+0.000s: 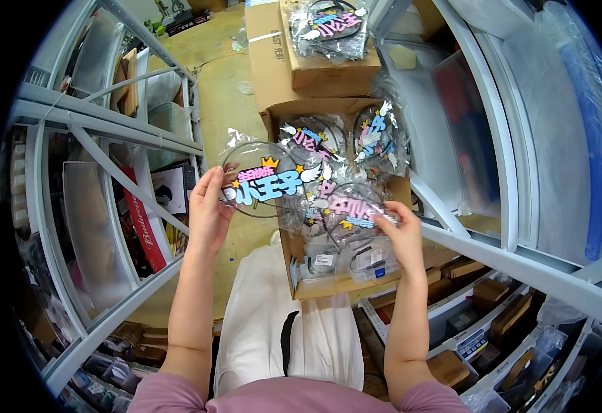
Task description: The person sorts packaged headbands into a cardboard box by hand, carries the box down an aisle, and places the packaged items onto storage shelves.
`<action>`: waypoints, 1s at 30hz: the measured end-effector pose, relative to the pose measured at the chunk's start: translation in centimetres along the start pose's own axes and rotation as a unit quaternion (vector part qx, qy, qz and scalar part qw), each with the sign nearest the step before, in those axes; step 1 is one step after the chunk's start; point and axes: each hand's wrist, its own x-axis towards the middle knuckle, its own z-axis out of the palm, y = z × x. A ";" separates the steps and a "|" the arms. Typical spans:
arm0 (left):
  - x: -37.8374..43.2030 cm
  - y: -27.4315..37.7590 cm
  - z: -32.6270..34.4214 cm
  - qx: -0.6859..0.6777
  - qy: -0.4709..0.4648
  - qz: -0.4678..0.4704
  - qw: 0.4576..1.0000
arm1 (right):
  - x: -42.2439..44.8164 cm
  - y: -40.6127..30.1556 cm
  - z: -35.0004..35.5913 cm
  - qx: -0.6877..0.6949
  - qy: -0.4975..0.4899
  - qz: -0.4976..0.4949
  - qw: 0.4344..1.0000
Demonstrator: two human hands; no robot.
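My left hand [212, 206] pinches the left edge of a clear plastic bag holding a headband [267, 187] with blue lettering, a yellow crown and white wings. This bag is raised over the left side of an open cardboard box [301, 290]. On the right, my right hand [403, 232] grips a bagged headband with pink lettering [355, 209], which appears upside down above the box. Farther back in the box lie a bagged pink-lettered headband [308, 142] and a bagged blue-lettered one [375, 135]. Labelled clear packets [324, 259] sit at the near end.
Behind the open box, another carton [332, 75] bears more bagged headbands [334, 26]. Metal shelving [125, 124] with plastic bins [97, 232] stands on the left. At right, a shelf beam [517, 268] runs close to my right arm, with lower bins [450, 330] beneath.
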 end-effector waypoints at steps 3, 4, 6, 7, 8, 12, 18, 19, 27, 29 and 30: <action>-0.2 0.3 0.4 -0.004 -0.014 -0.001 1.000 | -0.9 -2.6 -0.4 0.064 0.051 -0.019 0.996; -0.3 0.4 0.4 -0.002 -0.018 0.002 1.000 | -1.3 -4.0 -0.2 0.091 0.066 -0.018 0.994; -0.2 0.3 0.2 0.022 -0.030 -0.005 0.999 | -2.0 -6.3 -0.2 0.125 0.058 -0.029 0.990; -0.3 0.3 0.4 0.021 -0.020 -0.010 1.000 | -2.1 -6.9 -0.1 0.161 0.051 -0.038 0.985; -0.3 0.3 0.7 0.021 -0.011 -0.012 1.000 | -2.0 -7.3 -0.1 0.161 0.051 -0.042 0.985; 0.0 0.0 0.6 0.013 -0.037 -0.030 0.999 | -1.2 -8.5 0.7 0.176 0.014 -0.048 0.983; 0.2 -0.7 2.8 0.005 -0.059 -0.058 0.997 | -0.4 -9.5 4.4 0.117 -0.018 -0.117 0.986; 0.0 -0.6 3.3 0.004 -0.056 -0.060 0.997 | -0.2 -9.7 4.8 0.116 -0.017 -0.120 0.986; -0.6 -0.8 1.9 -0.041 -0.028 -0.068 0.996 | 10.4 -14.9 6.2 0.096 0.039 -0.232 0.967; -1.1 -1.1 1.6 -0.046 -0.029 -0.076 0.996 | 15.4 -16.8 7.1 0.066 0.045 -0.266 0.961; -1.5 -1.3 1.2 -0.049 -0.024 -0.083 0.995 | 17.4 -17.7 8.2 0.066 0.042 -0.273 0.959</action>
